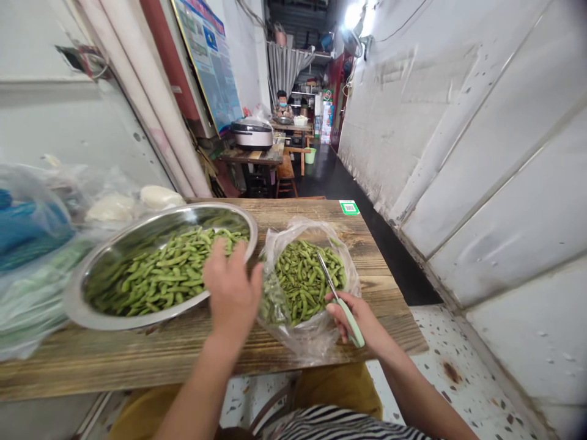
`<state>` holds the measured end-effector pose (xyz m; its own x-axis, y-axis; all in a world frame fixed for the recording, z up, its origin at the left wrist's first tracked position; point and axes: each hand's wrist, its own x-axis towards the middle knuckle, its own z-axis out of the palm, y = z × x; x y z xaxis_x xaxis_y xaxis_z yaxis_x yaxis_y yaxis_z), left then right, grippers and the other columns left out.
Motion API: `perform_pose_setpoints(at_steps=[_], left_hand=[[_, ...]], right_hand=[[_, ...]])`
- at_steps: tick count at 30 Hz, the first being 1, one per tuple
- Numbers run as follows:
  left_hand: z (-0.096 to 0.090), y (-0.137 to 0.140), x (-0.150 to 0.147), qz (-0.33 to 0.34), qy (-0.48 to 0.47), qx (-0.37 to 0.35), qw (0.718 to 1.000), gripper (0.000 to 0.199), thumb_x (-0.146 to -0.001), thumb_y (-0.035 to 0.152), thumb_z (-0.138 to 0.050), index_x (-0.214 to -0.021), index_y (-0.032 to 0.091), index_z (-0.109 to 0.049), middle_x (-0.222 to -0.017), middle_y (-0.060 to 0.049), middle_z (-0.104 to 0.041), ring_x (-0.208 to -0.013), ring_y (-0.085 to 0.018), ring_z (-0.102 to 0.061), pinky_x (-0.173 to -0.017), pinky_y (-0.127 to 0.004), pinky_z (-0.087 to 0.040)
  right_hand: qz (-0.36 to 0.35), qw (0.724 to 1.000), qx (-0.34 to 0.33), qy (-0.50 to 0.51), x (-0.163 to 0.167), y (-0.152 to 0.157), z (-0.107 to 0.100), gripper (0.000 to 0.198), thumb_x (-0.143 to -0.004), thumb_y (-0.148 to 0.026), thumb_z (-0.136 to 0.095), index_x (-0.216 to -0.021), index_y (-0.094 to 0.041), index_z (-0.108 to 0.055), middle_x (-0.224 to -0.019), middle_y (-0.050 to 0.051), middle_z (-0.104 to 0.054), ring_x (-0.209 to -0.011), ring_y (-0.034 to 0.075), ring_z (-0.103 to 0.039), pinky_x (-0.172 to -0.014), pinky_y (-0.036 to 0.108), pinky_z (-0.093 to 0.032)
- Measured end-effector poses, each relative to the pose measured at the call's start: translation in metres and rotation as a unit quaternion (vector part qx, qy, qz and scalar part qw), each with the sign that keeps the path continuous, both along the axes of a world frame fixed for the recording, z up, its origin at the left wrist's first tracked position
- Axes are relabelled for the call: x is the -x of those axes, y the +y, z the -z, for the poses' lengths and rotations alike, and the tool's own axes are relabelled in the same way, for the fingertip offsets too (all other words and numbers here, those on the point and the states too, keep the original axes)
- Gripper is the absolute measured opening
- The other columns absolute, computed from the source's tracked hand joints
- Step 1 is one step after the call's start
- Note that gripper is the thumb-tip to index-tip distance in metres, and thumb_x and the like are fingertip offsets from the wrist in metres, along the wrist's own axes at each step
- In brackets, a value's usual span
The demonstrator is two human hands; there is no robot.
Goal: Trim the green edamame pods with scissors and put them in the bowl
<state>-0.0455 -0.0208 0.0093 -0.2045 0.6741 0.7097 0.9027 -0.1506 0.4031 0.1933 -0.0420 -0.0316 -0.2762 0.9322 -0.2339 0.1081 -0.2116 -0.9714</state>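
My right hand [351, 315] is closed around the pale green handle of a pair of scissors [331, 280], whose metal blades point up and away over a clear plastic bag [351, 269]. Green soybean pods [302, 287] fill the opened bag. My left hand [233, 281], blurred by motion, hangs over the right rim of a large steel basin [137, 322], fingers spread and nothing seen in them. More green pods [174, 269] lie heaped inside the basin. Bag and basin stand side by side on a wooden table [385, 305].
Plastic bags [36, 275] with blue and green contents crowd the table's left end. A green QR code sticker [349, 208] marks the far right corner. Behind stands a table with a white and black cooker [251, 134]. A person [282, 107] sits farther back. A wall [458, 122] runs along the right.
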Motion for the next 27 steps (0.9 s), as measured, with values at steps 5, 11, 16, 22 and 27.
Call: perform_pose_setpoints(at_steps=[5,11,16,22,27], left_hand=[[0.033,-0.021,-0.056,0.137,0.088,0.152,0.975,0.024,-0.080,0.033,-0.058,-0.060,0.020,-0.065,-0.090,-0.009,-0.062,-0.096,-0.030,-0.052,-0.094,-0.052,-0.025],[0.042,-0.016,-0.059,0.149,0.032,0.209,0.966,0.011,-0.075,0.026,-0.062,-0.067,0.021,-0.069,-0.090,-0.008,-0.065,-0.093,-0.027,-0.052,-0.089,-0.047,-0.028],[0.034,-0.010,-0.050,0.135,-0.106,0.225,0.959,0.017,-0.080,0.031,-0.056,-0.079,0.024,-0.071,-0.091,-0.005,-0.072,-0.091,-0.024,-0.062,-0.093,-0.044,-0.031],[0.030,-0.009,-0.047,0.213,-0.227,0.260,0.914,0.024,-0.079,0.036,-0.054,-0.082,0.022,-0.073,-0.086,-0.005,-0.075,-0.081,-0.023,-0.066,-0.080,-0.035,-0.044],[0.032,-0.009,-0.046,0.223,-0.295,0.257,0.893,0.023,-0.075,0.037,-0.058,-0.080,0.021,-0.074,-0.083,-0.005,-0.075,-0.079,-0.023,-0.067,-0.076,-0.033,-0.046]], right_hand=[[-0.010,1.000,-0.016,0.004,0.001,-0.002,0.000,0.048,-0.075,-0.052,-0.065,-0.103,-0.016,-0.054,-0.051,-0.010,-0.043,-0.035,0.006,-0.040,-0.034,0.017,-0.039],[-0.029,0.999,0.000,-0.019,-0.002,-0.004,0.000,0.048,-0.074,-0.055,-0.066,-0.100,-0.016,-0.053,-0.051,-0.010,-0.042,-0.034,0.006,-0.039,-0.032,0.017,-0.036],[-0.103,0.994,0.005,-0.048,-0.006,-0.006,0.000,0.048,-0.078,-0.054,-0.063,-0.105,-0.015,-0.054,-0.053,-0.009,-0.045,-0.037,0.006,-0.042,-0.034,0.016,-0.035],[-0.158,0.985,-0.030,-0.063,-0.008,-0.008,-0.005,0.052,-0.081,-0.055,-0.059,-0.111,-0.013,-0.056,-0.055,-0.007,-0.046,-0.042,0.007,-0.043,-0.040,0.017,-0.036],[-0.159,0.985,-0.025,-0.062,-0.009,-0.008,-0.006,0.054,-0.080,-0.057,-0.059,-0.113,-0.014,-0.056,-0.055,-0.007,-0.042,-0.042,0.007,-0.040,-0.039,0.017,-0.033]])
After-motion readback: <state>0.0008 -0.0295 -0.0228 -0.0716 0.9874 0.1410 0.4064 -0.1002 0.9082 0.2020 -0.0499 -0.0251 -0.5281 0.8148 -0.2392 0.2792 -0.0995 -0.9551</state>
